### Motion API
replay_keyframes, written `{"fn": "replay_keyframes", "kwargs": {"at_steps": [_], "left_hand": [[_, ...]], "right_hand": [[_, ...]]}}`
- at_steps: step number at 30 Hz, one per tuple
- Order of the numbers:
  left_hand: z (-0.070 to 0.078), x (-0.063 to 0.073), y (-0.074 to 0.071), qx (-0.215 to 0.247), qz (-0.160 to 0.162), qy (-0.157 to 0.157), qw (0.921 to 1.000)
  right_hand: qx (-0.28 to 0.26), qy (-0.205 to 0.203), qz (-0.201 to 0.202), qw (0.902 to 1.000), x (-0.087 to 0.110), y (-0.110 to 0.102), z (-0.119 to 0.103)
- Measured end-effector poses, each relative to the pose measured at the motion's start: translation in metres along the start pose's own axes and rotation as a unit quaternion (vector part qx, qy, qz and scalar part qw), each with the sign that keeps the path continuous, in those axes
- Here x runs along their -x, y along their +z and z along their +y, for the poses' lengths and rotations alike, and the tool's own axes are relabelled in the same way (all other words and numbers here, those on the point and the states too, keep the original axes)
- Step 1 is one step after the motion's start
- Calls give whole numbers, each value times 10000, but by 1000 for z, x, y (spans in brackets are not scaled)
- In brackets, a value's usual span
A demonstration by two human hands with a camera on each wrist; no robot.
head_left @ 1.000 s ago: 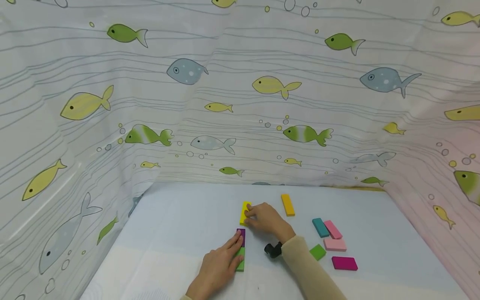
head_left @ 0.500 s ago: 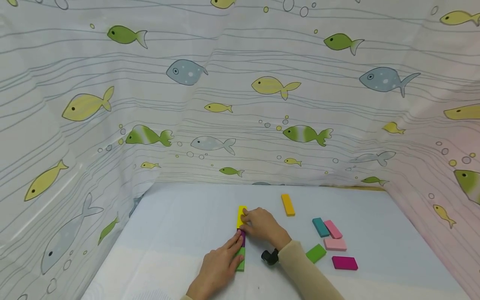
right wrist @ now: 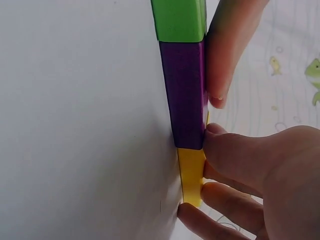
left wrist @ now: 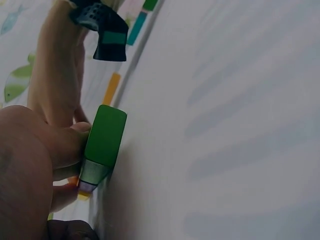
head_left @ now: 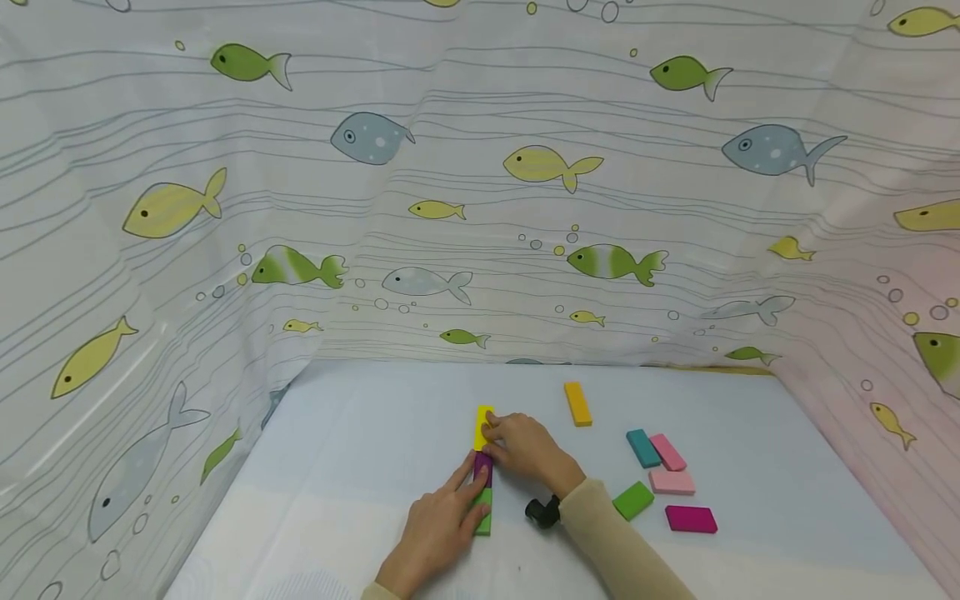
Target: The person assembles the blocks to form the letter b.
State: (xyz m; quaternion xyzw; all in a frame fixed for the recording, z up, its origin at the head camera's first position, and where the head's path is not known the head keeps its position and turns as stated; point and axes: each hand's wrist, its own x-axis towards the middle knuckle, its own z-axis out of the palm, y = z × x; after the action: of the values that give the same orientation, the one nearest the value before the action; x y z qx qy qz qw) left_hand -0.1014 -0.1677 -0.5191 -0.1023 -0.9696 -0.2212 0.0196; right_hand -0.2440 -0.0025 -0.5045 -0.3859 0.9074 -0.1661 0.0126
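Three flat blocks lie end to end in the head view: yellow (head_left: 480, 421) at the far end, purple (head_left: 482, 459) in the middle, green (head_left: 486, 525) nearest. My left hand (head_left: 435, 533) rests on the purple and green blocks with its fingers extended, the thumb on the green one. My right hand (head_left: 531, 450) holds the yellow block, its thumb near the joint with the purple one. In the right wrist view the yellow block (right wrist: 190, 175) meets the purple block (right wrist: 182, 95) with no visible gap. The left wrist view shows the green block (left wrist: 106, 135) end-on.
Right of the hands lie an orange block (head_left: 577, 405), a teal block (head_left: 642, 448), two pink blocks (head_left: 671, 482), another green block (head_left: 633, 500) and a magenta block (head_left: 691, 519). A fish-patterned curtain (head_left: 480, 250) surrounds the white table (head_left: 360, 433). A black wrist camera (head_left: 542, 512) sits under the right wrist.
My right hand has brought the yellow block left and nearer, against the purple block's far end. The left hand's fingers have spread over the purple block.
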Motion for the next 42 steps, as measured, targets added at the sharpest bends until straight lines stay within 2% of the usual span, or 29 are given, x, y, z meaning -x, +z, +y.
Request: {"fn": "replay_keyframes", "kwargs": {"at_steps": [12,15,21,25,29,42], "left_hand": [[-3,-1,-1,-34,62,162,9998],[-5,-6,-2,-25,113,283,9995],[-9,-8,-1,242,92,314,9992],[-11,-9,2,405,244,337,9983],[-11,-10,2,352,437,410,9976],[-11,-11,1,422,278,231,9985]], "right_hand": [[-48,-46,-52,10000,-1,-2,-1],[-112,-63,-39,9999,-3,-2,1],[-178,12,-214,9996,1,4,2],[-129,-16,-156,9998,2,4,3],[-67,-22,-43,10000,1,1,3],[-272,225,-124,9993,-1,2,2]]}}
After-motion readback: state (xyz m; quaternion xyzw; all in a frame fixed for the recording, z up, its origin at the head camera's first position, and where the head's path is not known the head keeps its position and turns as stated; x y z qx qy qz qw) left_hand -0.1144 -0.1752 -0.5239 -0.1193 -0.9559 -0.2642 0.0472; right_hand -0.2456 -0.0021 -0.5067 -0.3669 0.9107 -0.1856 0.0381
